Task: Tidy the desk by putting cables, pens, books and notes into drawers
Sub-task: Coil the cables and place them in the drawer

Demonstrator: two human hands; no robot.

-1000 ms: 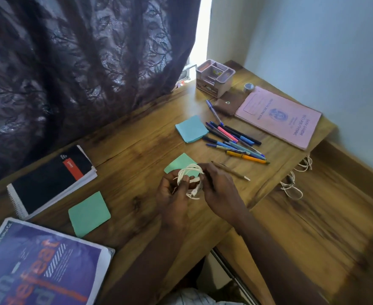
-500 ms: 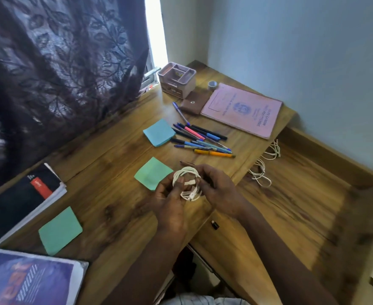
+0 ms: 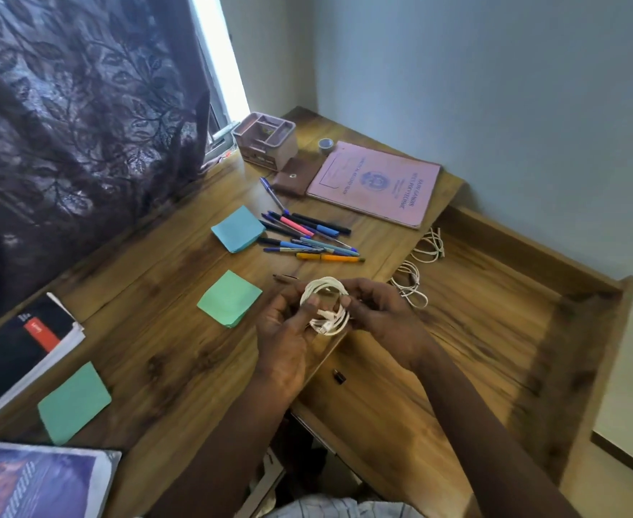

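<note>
DESK TIDY: A person holds a coiled white cable (image 3: 326, 306) in both hands just above the front edge of the wooden bench (image 3: 158, 330). Beside it is what appears to be an open drawer (image 3: 494, 330), where two more loose cables (image 3: 414, 278) lie. The left hand (image 3: 281, 338) cups the coil's left side, its fingers (image 3: 292, 306) curled round the loops. The right hand (image 3: 382, 315) pinches the opposite side, so the coil sits between the two grips with its plug ends tucked across the middle. Light, limp and springy, the cable is likely to unwind if let go, so it is best gripped across all the loops at once rather than by one strand. Behind, pens (image 3: 307, 237), sticky notes (image 3: 229, 299) and books (image 3: 374, 185) lie on the bench, not yet put away.
</note>
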